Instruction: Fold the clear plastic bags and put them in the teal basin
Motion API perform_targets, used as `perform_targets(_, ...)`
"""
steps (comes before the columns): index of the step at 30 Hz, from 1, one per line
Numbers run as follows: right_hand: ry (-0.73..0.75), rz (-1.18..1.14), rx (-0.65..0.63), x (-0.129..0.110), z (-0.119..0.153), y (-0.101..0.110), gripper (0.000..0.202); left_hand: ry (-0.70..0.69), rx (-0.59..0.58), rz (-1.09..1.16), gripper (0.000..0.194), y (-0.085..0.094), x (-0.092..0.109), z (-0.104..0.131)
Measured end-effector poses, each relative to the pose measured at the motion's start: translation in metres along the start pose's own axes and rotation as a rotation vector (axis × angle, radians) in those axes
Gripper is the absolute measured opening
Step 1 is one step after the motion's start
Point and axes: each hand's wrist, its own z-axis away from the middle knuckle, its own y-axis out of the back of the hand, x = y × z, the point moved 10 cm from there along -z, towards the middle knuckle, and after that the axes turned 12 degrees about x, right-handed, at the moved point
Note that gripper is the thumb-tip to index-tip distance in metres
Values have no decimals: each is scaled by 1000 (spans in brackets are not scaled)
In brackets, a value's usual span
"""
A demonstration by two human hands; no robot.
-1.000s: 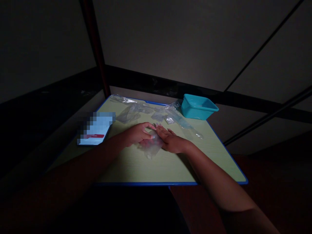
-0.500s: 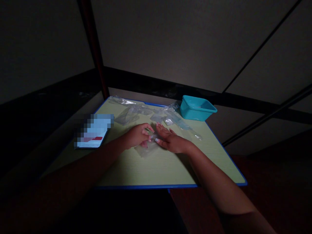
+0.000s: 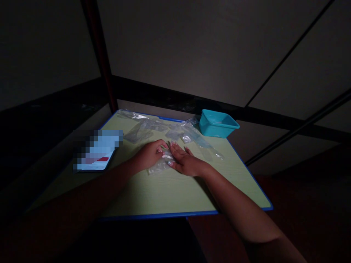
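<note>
A small clear plastic bag (image 3: 159, 167) lies on the pale green table (image 3: 170, 197), between and under my two hands. My left hand (image 3: 150, 155) is on its left side, with the fingers curled and the fingertips on the plastic; whether they pinch it is hard to make out. My right hand (image 3: 186, 160) rests on the bag's right side, fingers stretched out and thumb apart, palm facing down. Beyond my hands several more clear bags (image 3: 148, 126) lie spread over the back of the table.
At the back right corner stands a turquoise plastic basket (image 3: 219, 130). A phone (image 3: 101, 155) with a lit, partly blurred screen is at the table's left side. A dark wall (image 3: 175, 47) rises behind the table, which has a blue edge.
The whole view has shifted slightly, so the table appears further left. My left hand's fingers have drawn in a little over the bag, and my right hand still lies flat.
</note>
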Motion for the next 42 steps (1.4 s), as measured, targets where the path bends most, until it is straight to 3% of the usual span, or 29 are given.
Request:
perform_targets(8, 108, -473, 294, 8, -17, 31, 52, -35, -45, 178, 17, -5, 6, 1)
perform_targets(19, 26, -755, 151, 7, -18, 14, 37, 19, -125, 319, 17, -11, 14, 3)
perform_targets(29, 58, -747, 193, 5, -21, 16, 34, 51, -136, 291, 20, -12, 7, 1)
perform_targets(37, 25, -892, 105, 3, -21, 7, 41, 10, -123, 353, 12, -14, 13, 2)
perform_targets(42, 14, -839, 185, 11, -21, 14, 39, 0, -99, 282, 15, -10, 12, 1)
